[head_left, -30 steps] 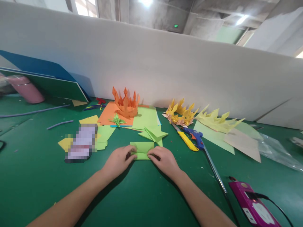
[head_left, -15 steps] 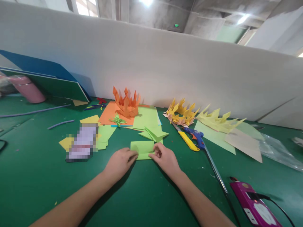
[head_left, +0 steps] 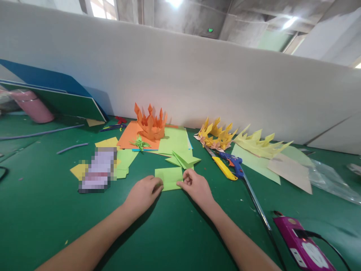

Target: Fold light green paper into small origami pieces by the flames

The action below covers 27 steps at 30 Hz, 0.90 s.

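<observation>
"Where's the green paper (head_left: 170, 178)?"
"On the table (head_left: 160, 233), between the hands: left hand (head_left: 143, 190) at one edge, right hand's (head_left: 198, 191) thumb on the other."
"Pinched?"
"Can't tell for either. Folded green pieces (head_left: 184, 161) lie just beyond."

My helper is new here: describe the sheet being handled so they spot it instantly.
On the green table, find the orange crown, then look nearer the viewer. A small light-green paper lies between the left hand and right hand. Unlike the pointed green piece just behind it, it is rectangular.
</observation>
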### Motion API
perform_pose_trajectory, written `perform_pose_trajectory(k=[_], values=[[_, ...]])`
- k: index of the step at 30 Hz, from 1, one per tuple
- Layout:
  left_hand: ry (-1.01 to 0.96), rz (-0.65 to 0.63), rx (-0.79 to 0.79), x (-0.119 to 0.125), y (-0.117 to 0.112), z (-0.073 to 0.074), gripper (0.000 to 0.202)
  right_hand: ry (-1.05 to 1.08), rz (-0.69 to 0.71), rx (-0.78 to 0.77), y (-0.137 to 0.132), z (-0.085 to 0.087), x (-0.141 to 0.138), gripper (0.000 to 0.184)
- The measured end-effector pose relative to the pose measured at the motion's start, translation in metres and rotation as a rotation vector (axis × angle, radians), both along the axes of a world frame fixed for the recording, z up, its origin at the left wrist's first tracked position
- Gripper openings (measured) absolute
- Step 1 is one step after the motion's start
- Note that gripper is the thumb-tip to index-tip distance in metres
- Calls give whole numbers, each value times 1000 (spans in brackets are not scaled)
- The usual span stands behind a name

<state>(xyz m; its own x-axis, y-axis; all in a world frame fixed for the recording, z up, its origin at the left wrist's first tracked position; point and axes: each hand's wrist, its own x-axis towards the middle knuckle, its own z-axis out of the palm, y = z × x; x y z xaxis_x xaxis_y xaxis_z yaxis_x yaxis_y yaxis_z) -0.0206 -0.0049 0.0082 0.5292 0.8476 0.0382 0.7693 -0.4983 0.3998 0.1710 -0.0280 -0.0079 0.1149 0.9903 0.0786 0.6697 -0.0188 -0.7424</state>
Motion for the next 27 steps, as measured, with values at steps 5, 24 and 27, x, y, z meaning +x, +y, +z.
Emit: perform_pose_trajectory(k=[5, 24, 27], values=[[-7, -1, -24, 1, 0, 2, 20, -29, -4, 7, 1, 1, 0, 17], [-46, 21, -77, -1, -1, 4, 11, -77, 3, -36, 4, 5, 0, 15], [-62, 33, -57, -1, -2, 2, 11, -83, 1, -35, 4, 4, 0, 15]])
